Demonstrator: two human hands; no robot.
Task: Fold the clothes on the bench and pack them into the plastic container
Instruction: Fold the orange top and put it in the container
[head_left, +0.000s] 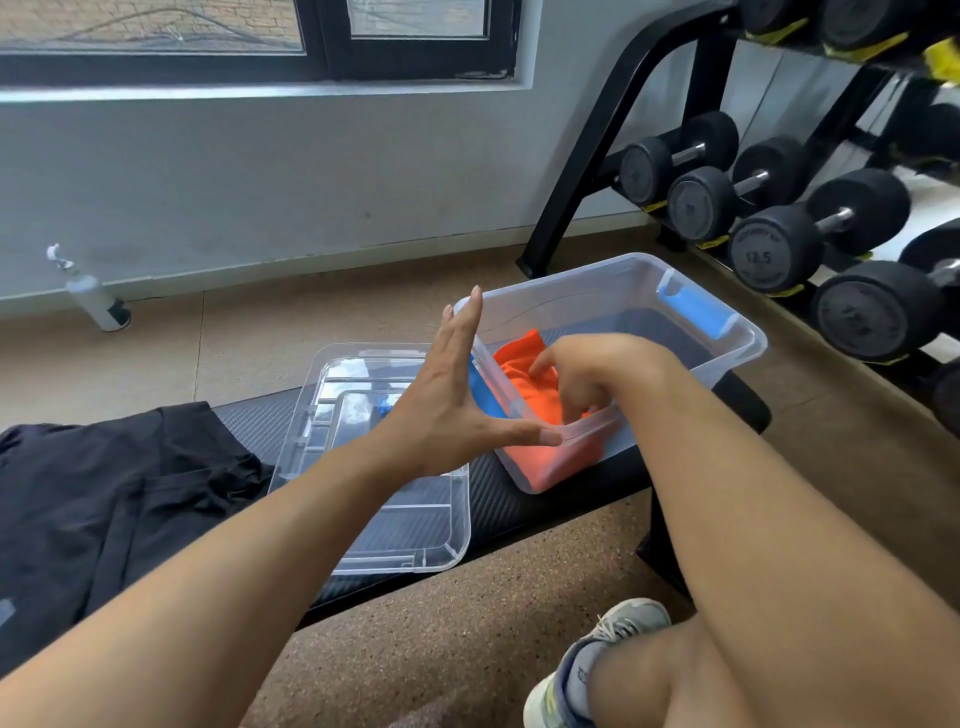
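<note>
A clear plastic container (748, 340) with blue handles stands on the right end of the black bench (498, 499). Folded orange clothing (524, 364) lies inside it at the near-left end. My right hand (587, 371) reaches down into the container, its fingers curled on the orange cloth. My left hand (457, 395) is spread flat with straight fingers against the container's left outer wall, the thumb along its near rim. Black clothes (104, 499) lie unfolded on the left part of the bench.
The container's clear lid (415, 540) lies on the bench between the black clothes and the container. A dumbbell rack (769, 228) stands close on the right. A white bottle (96, 296) sits on the floor by the wall. My shoe (592, 660) is at the bottom.
</note>
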